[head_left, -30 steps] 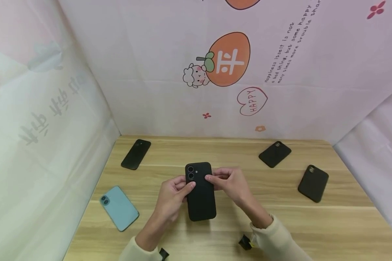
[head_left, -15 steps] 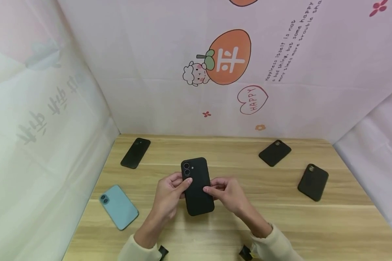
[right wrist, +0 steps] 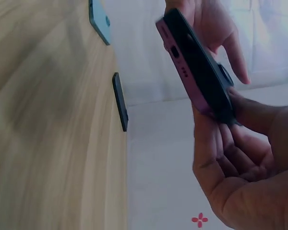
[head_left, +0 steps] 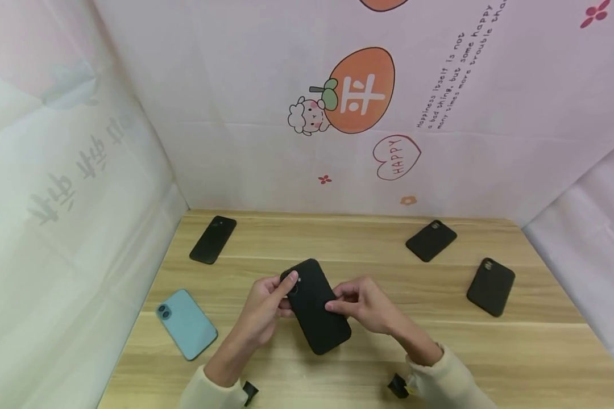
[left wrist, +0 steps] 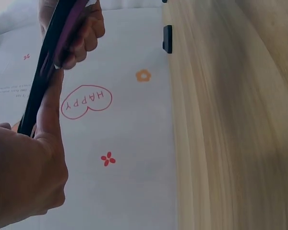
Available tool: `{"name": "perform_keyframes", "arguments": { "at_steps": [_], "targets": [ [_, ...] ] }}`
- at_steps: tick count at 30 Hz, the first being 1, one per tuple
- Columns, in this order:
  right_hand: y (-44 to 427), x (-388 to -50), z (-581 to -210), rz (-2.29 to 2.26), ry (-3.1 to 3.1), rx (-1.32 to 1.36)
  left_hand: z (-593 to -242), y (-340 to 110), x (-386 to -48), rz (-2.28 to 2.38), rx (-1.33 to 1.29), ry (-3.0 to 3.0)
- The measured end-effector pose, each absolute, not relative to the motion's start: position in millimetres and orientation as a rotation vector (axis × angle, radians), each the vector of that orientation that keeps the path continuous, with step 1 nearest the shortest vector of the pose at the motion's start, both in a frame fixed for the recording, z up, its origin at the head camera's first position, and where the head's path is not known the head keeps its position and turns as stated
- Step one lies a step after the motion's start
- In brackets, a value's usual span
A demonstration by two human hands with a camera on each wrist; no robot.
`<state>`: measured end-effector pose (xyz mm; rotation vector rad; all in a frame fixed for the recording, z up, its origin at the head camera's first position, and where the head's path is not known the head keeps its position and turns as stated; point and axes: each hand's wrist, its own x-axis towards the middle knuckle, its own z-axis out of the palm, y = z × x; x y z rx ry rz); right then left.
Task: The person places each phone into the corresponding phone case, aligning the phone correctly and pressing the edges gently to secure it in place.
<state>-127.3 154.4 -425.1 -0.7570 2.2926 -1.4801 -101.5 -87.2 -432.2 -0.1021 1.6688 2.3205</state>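
Observation:
Both hands hold a black phone case (head_left: pixel 319 315) above the middle of the table, tilted with its camera end toward the upper left. My left hand (head_left: pixel 263 309) grips the upper left side, its thumb lying over the camera area and hiding most of the lenses. At the right long edge my right hand (head_left: pixel 366 304) pinches, thumb on the back and fingers underneath. In the right wrist view a phone (right wrist: pixel 194 91) with a purplish edge shows along the case's front side, its port end facing the camera. Whether the case sits fully round it I cannot tell.
A light blue phone (head_left: pixel 188 328) lies at the left of the wooden table (head_left: pixel 378 358). Behind it lies a black phone-shaped piece (head_left: pixel 213 240). Two black phone cases (head_left: pixel 431 242) lie at the right. A printed white cloth (head_left: pixel 245 159) stands behind the table.
The case has turned, its lower end swinging right and its camera end leaning left. The left thumb has slid up over the lenses. The right hand still pinches the right edge, now lower down.

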Motion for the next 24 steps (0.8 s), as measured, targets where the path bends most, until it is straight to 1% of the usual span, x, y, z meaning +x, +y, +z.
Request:
{"name": "perform_keyframes", "arguments": {
  "at_steps": [5,12,20,24],
  "targets": [
    [160.9,-132.1,-415.9,-1.327,2.276,-0.905,-431.5,-92.3,-100.3,2.253,0.01,1.636],
    [163.3,-137.1,-407.4,-1.125,2.238,-1.083,-436.3,-92.7,-96.2,2.104,0.065,1.683],
    [161.5,-136.5,-396.0,-0.961,2.247,-1.124,-441.2,-91.3,-95.8,2.014,0.201,1.703],
    [162.2,-135.8,-397.9,-1.052,2.295,-1.076,-441.8,-91.9,-93.8,2.042,0.218,1.777]
  ]
}}
